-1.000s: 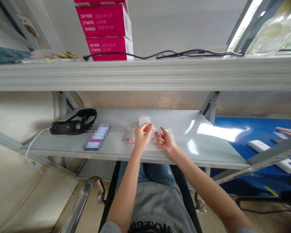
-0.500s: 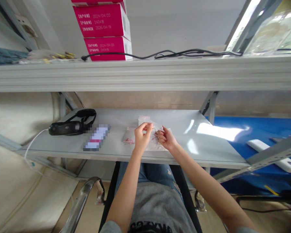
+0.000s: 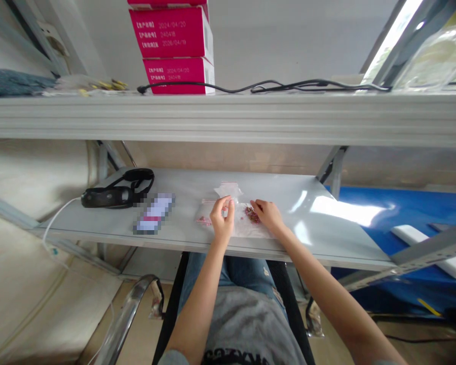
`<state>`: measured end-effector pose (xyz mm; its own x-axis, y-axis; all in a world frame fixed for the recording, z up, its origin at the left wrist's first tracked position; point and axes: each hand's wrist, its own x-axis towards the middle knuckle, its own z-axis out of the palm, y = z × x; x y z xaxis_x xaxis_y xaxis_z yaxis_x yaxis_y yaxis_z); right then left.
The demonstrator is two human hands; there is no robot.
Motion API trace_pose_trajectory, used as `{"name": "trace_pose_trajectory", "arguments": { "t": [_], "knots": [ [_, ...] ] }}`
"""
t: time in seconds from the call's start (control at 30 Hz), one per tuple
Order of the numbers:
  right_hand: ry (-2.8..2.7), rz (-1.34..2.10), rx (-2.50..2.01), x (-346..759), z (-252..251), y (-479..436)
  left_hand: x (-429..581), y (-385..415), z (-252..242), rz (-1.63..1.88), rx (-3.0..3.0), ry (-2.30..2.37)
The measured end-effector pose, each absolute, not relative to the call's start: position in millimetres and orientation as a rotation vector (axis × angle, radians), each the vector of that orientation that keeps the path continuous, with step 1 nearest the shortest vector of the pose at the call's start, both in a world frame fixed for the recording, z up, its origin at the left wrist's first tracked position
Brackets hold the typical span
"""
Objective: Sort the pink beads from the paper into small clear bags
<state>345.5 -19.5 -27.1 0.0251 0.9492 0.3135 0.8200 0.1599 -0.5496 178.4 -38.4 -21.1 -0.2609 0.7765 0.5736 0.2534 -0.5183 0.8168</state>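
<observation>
My left hand (image 3: 222, 219) is raised over the grey shelf, its thumb and forefinger curled together in a pinch. Whatever sits between those fingertips is too small to make out. My right hand (image 3: 269, 215) reaches down with bent fingers at a small pile of reddish pieces (image 3: 252, 215); what its fingertips grip, if anything, is hidden. The pile lies on a clear plastic sheet or bag (image 3: 247, 230). Beside my left hand, partly covered by it, is a clear bag (image 3: 205, 209) with pink-red pieces inside. Behind it lies a small clear zip bag (image 3: 228, 189).
A phone with a blurred screen (image 3: 154, 213) and a black strapped device (image 3: 117, 192) with a white cable lie to the left. Overhead runs a shelf edge (image 3: 228, 119) bearing magenta boxes (image 3: 171, 35) and a black cable (image 3: 289, 87). A blue surface (image 3: 368, 223) is at the right.
My right hand has moved away from my left fingertips, down and right to the reddish pile, which shows more fully. My left hand stays pinched near its place. The view has shifted slightly.
</observation>
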Motion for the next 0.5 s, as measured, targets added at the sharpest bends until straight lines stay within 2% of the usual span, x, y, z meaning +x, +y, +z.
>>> {"name": "trace_pose_trajectory", "arguments": {
  "t": [0.13, 0.5],
  "knots": [
    [-2.062, 0.083, -1.869, 339, -25, -23, 178, -38, -22, 1.826, 1.625, 1.262],
    [-2.163, 0.002, -1.935, 330, -28, -26, 178, -42, -21, 1.822, 1.605, 1.296]
  ]
}}
